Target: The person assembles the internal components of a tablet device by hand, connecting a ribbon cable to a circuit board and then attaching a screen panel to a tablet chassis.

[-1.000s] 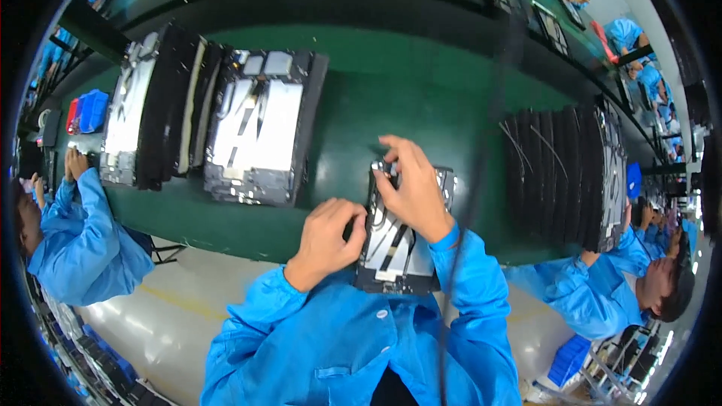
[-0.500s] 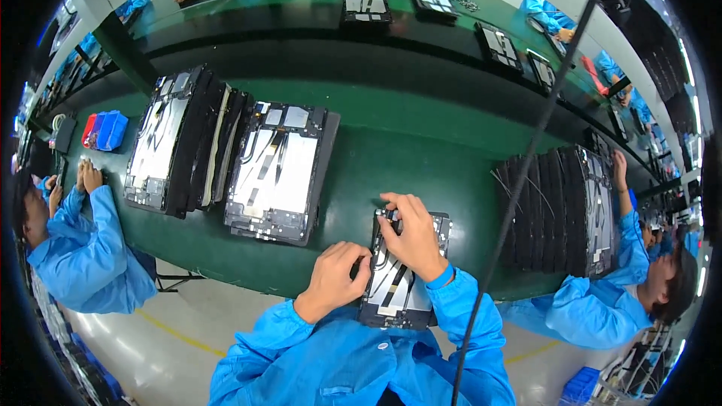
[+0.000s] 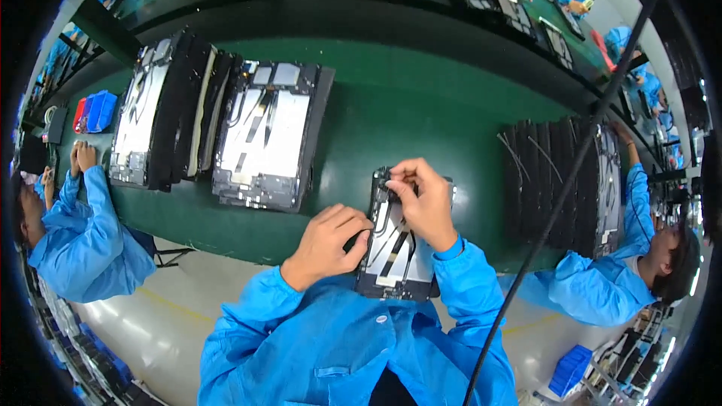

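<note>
An opened tablet with silver panels, black flex cables and dark circuit boards lies at the table's near edge, in front of my body. My left hand is curled against its left edge, with thumb and fingertips at the rim. Over the tablet's far part, my right hand pinches thumb and forefinger together close to its upper left corner. Whatever sits between those fingertips is too small to make out. A blue band circles my right wrist.
At left, similar opened tablets stand in a row, and another tablet stack lies beside it. More padded tablets stand at right. Blue bins sit far left. Co-workers sit on both sides. A dark cable crosses the view.
The view has shifted, so the table contents appear higher. My right hand's fingers have drawn into a closer pinch near the tablet's upper left corner. My left hand stays at its left edge.
</note>
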Motion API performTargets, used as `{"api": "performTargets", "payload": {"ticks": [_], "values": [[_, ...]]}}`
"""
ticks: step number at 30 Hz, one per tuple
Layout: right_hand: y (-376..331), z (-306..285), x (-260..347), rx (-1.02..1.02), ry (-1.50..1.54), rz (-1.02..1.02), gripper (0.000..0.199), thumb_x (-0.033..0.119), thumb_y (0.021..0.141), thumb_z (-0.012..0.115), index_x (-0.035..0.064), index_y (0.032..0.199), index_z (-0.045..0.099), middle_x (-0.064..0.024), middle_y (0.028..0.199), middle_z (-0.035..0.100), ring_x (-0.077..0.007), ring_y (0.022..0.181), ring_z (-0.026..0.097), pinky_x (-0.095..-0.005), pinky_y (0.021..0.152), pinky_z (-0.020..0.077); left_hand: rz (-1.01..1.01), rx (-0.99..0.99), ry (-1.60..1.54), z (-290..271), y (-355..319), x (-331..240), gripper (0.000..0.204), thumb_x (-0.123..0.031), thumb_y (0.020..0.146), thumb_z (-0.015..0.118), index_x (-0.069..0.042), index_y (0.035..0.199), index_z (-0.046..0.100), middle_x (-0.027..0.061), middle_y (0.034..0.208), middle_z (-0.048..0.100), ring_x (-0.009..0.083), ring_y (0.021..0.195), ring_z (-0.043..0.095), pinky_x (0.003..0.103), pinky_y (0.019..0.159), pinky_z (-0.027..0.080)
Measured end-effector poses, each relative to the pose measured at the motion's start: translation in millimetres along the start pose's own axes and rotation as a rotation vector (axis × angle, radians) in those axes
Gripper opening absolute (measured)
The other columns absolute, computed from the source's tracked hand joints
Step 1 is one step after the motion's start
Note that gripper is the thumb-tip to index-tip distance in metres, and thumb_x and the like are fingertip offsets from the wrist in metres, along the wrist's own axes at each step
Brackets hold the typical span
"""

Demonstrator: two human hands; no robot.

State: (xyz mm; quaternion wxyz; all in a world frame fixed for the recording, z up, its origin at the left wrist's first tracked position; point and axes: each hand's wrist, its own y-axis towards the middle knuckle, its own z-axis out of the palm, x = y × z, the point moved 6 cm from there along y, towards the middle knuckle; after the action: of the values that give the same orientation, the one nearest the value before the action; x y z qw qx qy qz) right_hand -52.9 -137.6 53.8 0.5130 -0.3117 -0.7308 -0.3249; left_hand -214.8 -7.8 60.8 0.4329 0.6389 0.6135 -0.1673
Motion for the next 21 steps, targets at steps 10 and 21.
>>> {"api": "performTargets", "payload": {"ticks": [10,21], "values": [[-20.1,4.3,-12.5,0.111,0.466,0.222,0.008,-0.009,0.109,0.062,-0.0015,0.113,0.061,-0.0063,0.099,0.071,-0.0153,0.096,0.076,-0.0319,0.088,0.0624,0.360,0.288,0.146,-9.1,-5.8,-1.0,0.038,-0.011,0.077,0.077,-0.006,0.114,0.084,0.0098,0.134,0.079,0.0317,0.123,0.072,0.049,0.108,0.058],[-8.7,3.5,-12.5,0.118,0.231,0.154,0.008,-0.005,0.102,0.075,-0.0029,0.108,0.069,-0.0106,0.102,0.074,-0.0183,0.094,0.075,-0.0337,0.084,0.0608,0.434,0.235,0.277,5.7,-1.6,-0.5,0.041,-0.012,0.080,0.079,-0.005,0.121,0.079,0.0092,0.126,0.076,0.0300,0.119,0.072,0.047,0.107,0.058]]}}
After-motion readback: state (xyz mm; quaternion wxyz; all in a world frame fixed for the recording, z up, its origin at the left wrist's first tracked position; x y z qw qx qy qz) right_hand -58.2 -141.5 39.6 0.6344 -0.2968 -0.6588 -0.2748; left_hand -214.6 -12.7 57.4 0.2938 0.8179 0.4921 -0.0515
